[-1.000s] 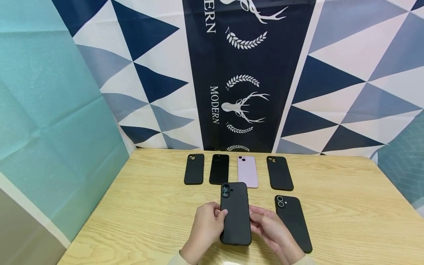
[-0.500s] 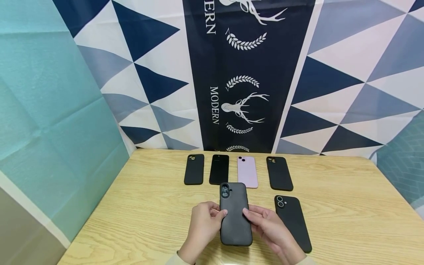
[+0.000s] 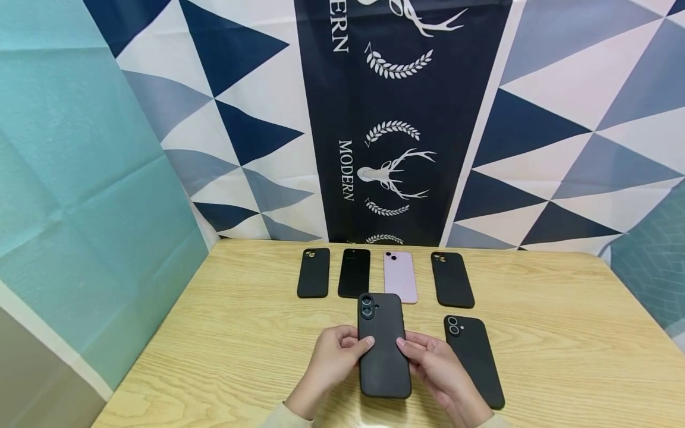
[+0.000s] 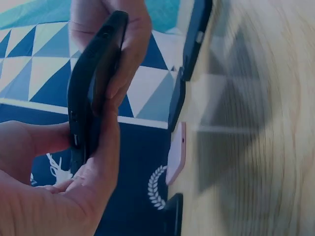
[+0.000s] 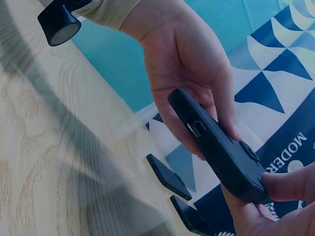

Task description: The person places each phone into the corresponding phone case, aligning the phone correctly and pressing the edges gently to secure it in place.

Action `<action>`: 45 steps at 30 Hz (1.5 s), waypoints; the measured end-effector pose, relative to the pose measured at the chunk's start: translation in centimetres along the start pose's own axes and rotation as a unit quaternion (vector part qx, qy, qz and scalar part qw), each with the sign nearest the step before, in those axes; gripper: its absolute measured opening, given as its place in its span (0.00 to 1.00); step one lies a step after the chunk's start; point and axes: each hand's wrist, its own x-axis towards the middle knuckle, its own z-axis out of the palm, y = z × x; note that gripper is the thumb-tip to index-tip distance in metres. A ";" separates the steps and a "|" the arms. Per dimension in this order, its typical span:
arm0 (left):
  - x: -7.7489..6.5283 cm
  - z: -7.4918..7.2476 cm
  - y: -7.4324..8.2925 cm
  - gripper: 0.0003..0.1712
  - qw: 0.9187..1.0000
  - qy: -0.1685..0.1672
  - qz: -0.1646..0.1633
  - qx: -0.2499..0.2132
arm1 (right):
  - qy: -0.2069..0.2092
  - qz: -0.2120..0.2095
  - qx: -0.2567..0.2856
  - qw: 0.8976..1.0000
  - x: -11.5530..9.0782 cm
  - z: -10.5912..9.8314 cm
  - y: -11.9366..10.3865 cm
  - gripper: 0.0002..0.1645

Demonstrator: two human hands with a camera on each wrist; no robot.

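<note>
Black-cased smartphone (image 3: 385, 352), edges pinched by left hand (image 3: 337, 356) and right hand (image 3: 436, 359); seemingly a case-handling step; next likely calls for even pressure.

Cream sleeves (image 3: 286, 417), ribbed cuff (image 5: 115, 12); black round-ended wrist device (image 5: 58, 23).

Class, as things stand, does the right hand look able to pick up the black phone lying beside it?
Probably not: the right hand and left hand both grip the held phone. Otherwise, nothing seems to block the lying phone.
</note>
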 end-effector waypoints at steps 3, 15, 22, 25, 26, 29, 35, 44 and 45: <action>0.1 0.0 -0.1 0.15 1.000 -0.001 -0.009 -0.020 | -0.010 -0.002 -0.001 1.000 -0.1 0.0 -0.2 0.37; 0.2 -0.1 0.0 0.13 0.995 0.071 -0.023 -0.065 | -0.167 0.003 -0.011 0.986 -1.0 -0.7 -0.1 0.43; 0.5 -0.7 0.5 0.15 0.992 0.077 -0.024 -0.099 | -0.190 0.003 0.038 0.981 -1.1 -0.7 0.2 0.41; 0.4 -0.7 0.4 0.15 0.992 0.075 -0.030 -0.097 | -0.186 -0.001 0.041 0.982 -1.1 -0.7 0.3 0.40; 0.4 -0.7 0.4 0.15 0.992 0.075 -0.031 -0.096 | -0.183 -0.003 0.039 0.982 -1.1 -0.7 0.3 0.39; 0.3 -0.7 0.5 0.15 0.992 0.076 -0.034 -0.093 | -0.174 -0.011 0.037 0.984 -1.0 -0.6 0.3 0.38; 0.2 -0.7 0.8 0.16 0.992 0.071 -0.031 -0.098 | -0.151 -0.012 0.041 0.988 -0.9 -0.5 0.5 0.37; 0.2 -0.7 0.9 0.19 0.993 0.036 -0.027 -0.110 | -0.110 0.016 0.058 0.992 -1.1 -0.2 1.1 0.37; 0.1 -0.7 0.9 0.19 0.993 0.032 -0.028 -0.109 | -0.107 0.014 0.057 0.993 -1.1 -0.2 1.0 0.36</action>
